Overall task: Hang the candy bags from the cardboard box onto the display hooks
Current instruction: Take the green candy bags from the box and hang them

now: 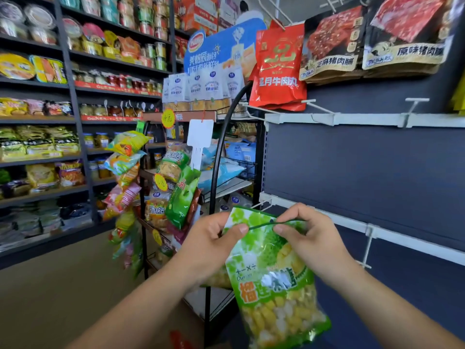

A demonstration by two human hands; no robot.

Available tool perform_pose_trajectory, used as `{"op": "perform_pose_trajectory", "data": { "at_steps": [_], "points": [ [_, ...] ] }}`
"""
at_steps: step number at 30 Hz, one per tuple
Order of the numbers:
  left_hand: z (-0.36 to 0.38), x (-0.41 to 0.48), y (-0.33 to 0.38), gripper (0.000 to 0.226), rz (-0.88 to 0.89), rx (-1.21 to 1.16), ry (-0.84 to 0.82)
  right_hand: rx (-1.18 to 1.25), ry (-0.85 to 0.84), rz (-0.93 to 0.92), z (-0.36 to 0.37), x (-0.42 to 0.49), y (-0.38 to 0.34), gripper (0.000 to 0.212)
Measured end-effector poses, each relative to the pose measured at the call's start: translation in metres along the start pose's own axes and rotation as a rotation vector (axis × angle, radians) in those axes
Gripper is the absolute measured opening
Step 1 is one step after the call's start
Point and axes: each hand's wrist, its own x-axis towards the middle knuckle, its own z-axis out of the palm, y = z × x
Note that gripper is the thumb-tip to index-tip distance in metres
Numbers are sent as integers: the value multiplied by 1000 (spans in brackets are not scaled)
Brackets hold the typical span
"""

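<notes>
The green, glossy plastic candy bag printed with yellow durian pieces is not on any hook. It hangs in the air from both hands, in front of the dark blue back panel and just below the left end of the lower white rail.

The left hand pinches the bag's top left corner, its fingers clenched on the plastic with the thumb on the front face. The right hand pinches the top edge further right, its fingers closed on the seal strip. The small dark hang hole sits between the two grips.

The nearest thin white wire hook, at the left end of that lower rail, is bare and lies just above the bag's top edge, apart from it. A second hook further along the same rail is bare too, as are the hooks on the middle white rail.

Only the top row is stocked, with shiny red pouches and dark jerky packs; no green bag hangs anywhere in view.

So the work looks to be near its start. This bag appears ready to be threaded, and the hole has yet to be lined up with the hook's tip and slid on.

A brown surface with a red mark at the lower edge of the view may be the cardboard box. I cannot tell, nor how many bags remain.
</notes>
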Motion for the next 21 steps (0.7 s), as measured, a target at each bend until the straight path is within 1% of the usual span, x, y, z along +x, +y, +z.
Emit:
{"op": "perform_pose_trajectory", "data": {
  "at_steps": [3, 4, 6, 7, 8, 9, 10, 11, 13, 16, 18, 19, 21],
  "points": [
    [3, -1, 2, 11, 64, 75, 55, 81, 71, 73, 7, -1, -2, 33],
    [3, -2, 3, 11, 69, 99, 105, 95, 78, 108, 9, -1, -2, 34],
    [0, -5, -4, 32, 66, 209, 274, 102, 85, 160, 11, 0, 0, 33],
    [-4, -6, -9, 38, 102, 310, 335, 102, 91, 175, 11, 0, 0, 31],
    [-6, -7, -14, 39, 146, 437, 338, 107, 97, 183, 11, 1, 1, 30],
    [-8, -7, -16, 39, 167, 541, 299, 118, 103, 192, 11, 1, 0, 29],
    [-10, -6, -20, 40, 135, 584, 239, 134, 108, 199, 11, 1, -2, 30],
    [-11, -6, -20, 42, 62, 540, 192, 151, 108, 201, 11, 2, -4, 29],
    [-10, -2, -22, 40, -72, 308, 147, 181, 108, 202, 10, 2, -8, 27],
    [-3, 0, -25, 19, -66, 124, 143, 207, 104, 207, 9, 3, -6, 24],
    [6, -3, -23, 16, -68, -53, 136, 215, 100, 215, 8, 2, -3, 23],
    [9, -4, -23, 16, -57, -81, 162, 215, 101, 217, 7, 2, -1, 22],
    [15, -5, -21, 16, -5, -52, 240, 223, 115, 233, 5, -1, 4, 20]
  ]
}}
